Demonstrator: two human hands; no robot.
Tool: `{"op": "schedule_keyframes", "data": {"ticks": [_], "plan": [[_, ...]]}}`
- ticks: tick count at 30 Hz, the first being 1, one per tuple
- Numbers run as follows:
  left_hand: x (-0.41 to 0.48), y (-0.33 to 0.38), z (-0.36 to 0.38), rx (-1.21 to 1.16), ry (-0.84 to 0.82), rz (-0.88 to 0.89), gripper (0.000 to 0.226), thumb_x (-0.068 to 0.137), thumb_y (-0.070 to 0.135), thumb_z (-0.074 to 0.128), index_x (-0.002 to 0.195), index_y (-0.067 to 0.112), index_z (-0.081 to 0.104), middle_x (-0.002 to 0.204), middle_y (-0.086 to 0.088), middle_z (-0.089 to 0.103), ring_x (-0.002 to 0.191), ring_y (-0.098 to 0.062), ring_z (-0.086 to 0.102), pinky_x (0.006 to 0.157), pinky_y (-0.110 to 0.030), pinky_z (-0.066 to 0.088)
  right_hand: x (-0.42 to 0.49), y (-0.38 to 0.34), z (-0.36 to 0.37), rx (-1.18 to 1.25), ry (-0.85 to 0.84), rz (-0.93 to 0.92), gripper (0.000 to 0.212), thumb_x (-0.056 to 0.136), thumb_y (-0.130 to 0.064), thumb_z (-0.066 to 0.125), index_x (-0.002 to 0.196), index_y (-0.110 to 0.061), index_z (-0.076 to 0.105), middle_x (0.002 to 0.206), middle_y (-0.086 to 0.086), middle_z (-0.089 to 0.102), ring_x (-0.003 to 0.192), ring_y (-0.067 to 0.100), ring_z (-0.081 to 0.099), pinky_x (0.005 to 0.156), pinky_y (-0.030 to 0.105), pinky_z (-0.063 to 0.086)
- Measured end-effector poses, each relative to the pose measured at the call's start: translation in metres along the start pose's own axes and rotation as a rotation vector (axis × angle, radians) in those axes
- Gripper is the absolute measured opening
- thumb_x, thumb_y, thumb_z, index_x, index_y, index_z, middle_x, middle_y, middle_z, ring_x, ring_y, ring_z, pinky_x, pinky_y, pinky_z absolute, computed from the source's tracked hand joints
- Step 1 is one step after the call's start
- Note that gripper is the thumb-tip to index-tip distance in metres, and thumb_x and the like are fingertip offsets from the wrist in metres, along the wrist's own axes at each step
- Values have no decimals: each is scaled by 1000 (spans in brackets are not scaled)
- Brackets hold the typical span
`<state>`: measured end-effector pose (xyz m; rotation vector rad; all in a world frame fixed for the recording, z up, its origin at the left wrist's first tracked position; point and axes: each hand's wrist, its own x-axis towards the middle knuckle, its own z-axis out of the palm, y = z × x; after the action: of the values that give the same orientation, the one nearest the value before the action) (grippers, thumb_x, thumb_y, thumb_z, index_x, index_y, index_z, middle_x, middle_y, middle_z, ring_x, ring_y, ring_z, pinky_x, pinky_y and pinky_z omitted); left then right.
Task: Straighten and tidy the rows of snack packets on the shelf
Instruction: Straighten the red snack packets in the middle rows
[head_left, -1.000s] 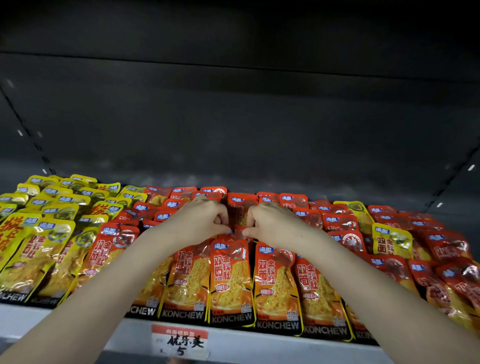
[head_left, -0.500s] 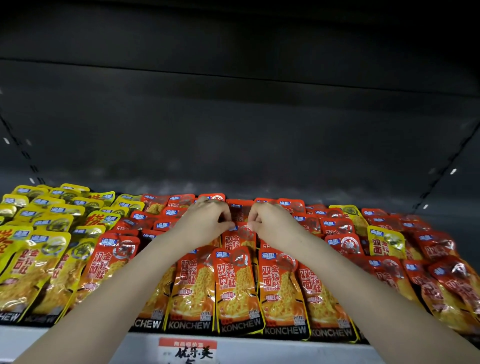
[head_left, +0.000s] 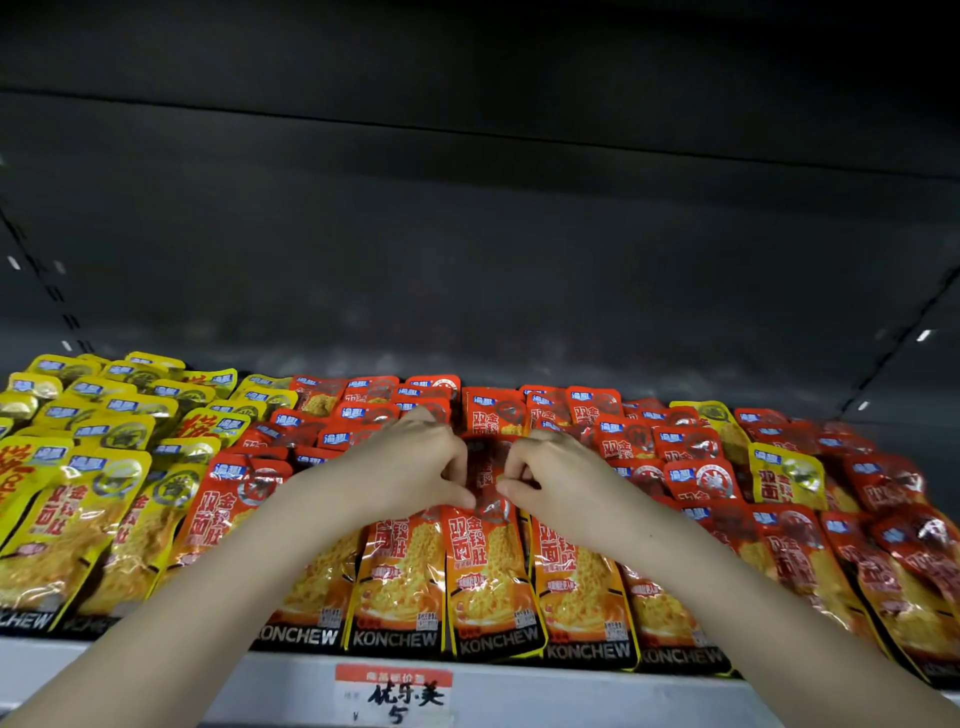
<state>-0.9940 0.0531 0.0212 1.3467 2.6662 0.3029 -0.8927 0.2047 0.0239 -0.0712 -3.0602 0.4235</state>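
Head view shows the snack packets (head_left: 587, 415) lying in overlapping rows on the shelf (head_left: 623, 691), each row resting partly on the next, with the front row reaching the shelf lip. The one in work is a red packet (head_left: 484, 470) in the middle column, just behind the front orange packet (head_left: 488, 566). The left hand (head_left: 415, 462) and the right hand (head_left: 556, 478) hold it from both sides near its top. On each hand the thumb and the curled fingers close narrowly on the packet's side edge, so both hands pinch it and neither is spread. By its look the packet is a thin glossy pouch, light, soft in the body and slippery against its neighbours, so it would probably bend if pushed at the middle. The flat sealed edges at the top and sides seem the best places to take hold, and a gentle pull should be enough. To the left lie the yellow packets (head_left: 104, 467), fairly orderly. To the right the red rows are more crooked, and one stray yellow packet (head_left: 787, 475) sits among them. A price label (head_left: 393, 696) hangs on the shelf lip below the hands, and the dark back wall (head_left: 467, 260) rises behind.
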Motion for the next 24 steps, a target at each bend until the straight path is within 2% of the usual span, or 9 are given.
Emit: {"op": "schedule_keyframes", "data": {"ticks": [3,8,11,13,15,17,20,24], "plan": [[3,4,0,-20,7,20,15,84,45,63,83,30,58,93,10,52,110,-8,34,89,-31,34,-3,2,0,21,16,18,22,96,-29,52,93,-11,63,96,-4,50,92,13,51,79,21,36],[9,8,4,-58,28,43,16,86,43,61,89,28,62,95,10,55,112,-12,36,97,-33,35,-6,8,-1,-2,35,62,23,97,-28,51,92,-9,63,96,-2,48,90,11,46,78,20,34],[9,7,1,-71,55,39,20,89,45,57,93,25,62,99,8,58,108,-10,42,90,-30,39,-2,8,-8,17,45,79,23,97,-26,51,94,-9,66,97,-1,53,82,11,53,72,21,39],[14,5,-3,-98,167,24,22,91,43,53,98,24,62,102,6,60,103,-10,50,86,-30,44,6,9,-13,39,73,98,23,97,-24,50,94,-9,67,96,1,58,83,15,59,72,25,46],[25,2,-5,-127,328,-9,20,93,37,52,102,22,62,105,4,61,104,-13,54,86,-31,46,22,13,-15,58,124,129,21,96,-21,50,95,-10,67,99,4,61,87,18,62,76,28,49],[41,-1,-3,-166,409,-78,24,95,29,50,114,18,60,115,0,60,111,-18,53,89,-32,45,41,18,-13,79,181,167,20,95,-19,50,103,-10,66,107,7,61,97,21,61,82,28,47],[63,-5,8,-153,323,-181,35,96,26,48,129,14,53,129,-7,56,122,-27,47,98,-38,42,64,19,-5,114,191,228,28,96,-19,48,119,-7,60,119,11,60,113,26,55,94,35,45],[74,-11,21,-100,274,-222,31,95,28,44,118,16,60,124,-5,59,120,-29,45,99,-40,39,75,18,5,72,139,252,32,97,-21,45,124,-8,56,126,11,58,123,29,43,100,40,41]]}}
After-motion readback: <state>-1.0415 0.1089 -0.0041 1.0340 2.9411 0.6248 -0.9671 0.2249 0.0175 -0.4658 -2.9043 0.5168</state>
